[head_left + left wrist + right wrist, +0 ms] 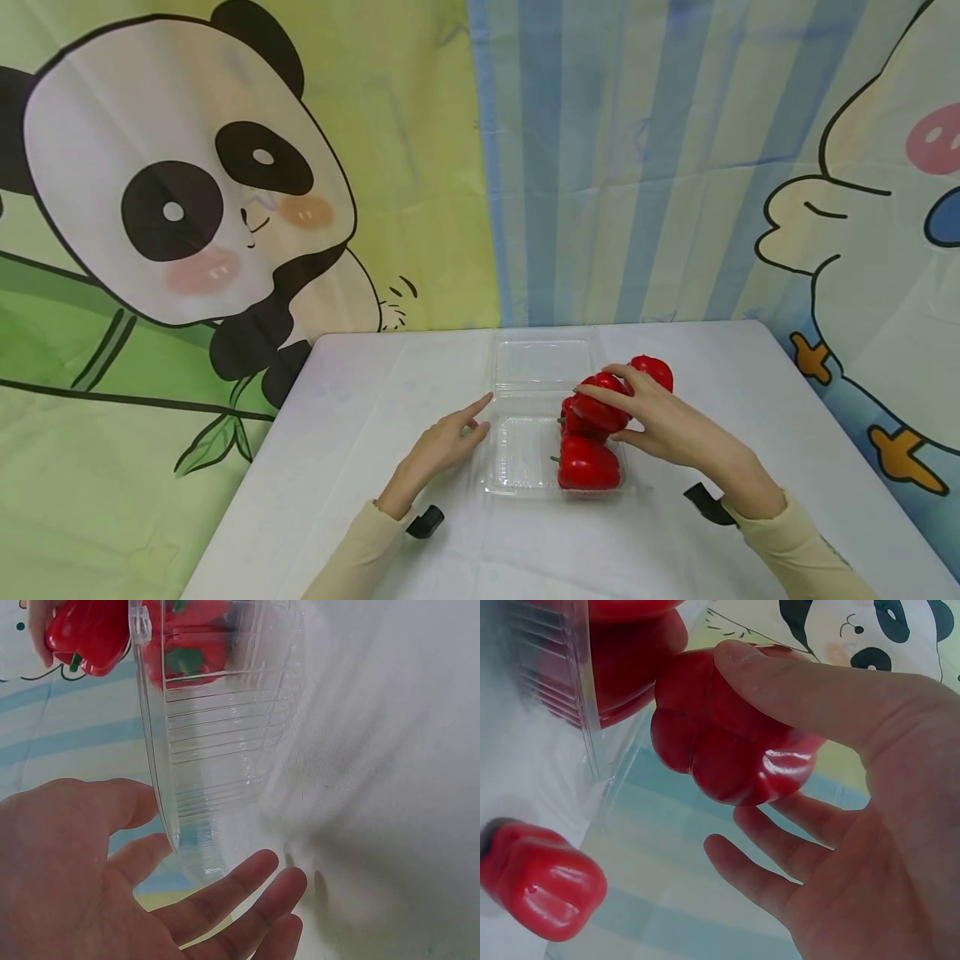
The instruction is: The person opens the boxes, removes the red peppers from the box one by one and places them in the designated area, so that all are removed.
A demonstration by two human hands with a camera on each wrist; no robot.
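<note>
we judge that the step in hand is placing a red pepper (600,408) into the clear box (525,458), where two peppers (588,464) already lie. the right hand (667,423) grips it above rim height, at the box's right side, thumb nearer to us. the left hand (442,442), relaxed beside the left rim, grasps nothing. next, we think, gentle lowering is needed.

No text, label, brand, number or sign can be read in any of the three views.
</note>
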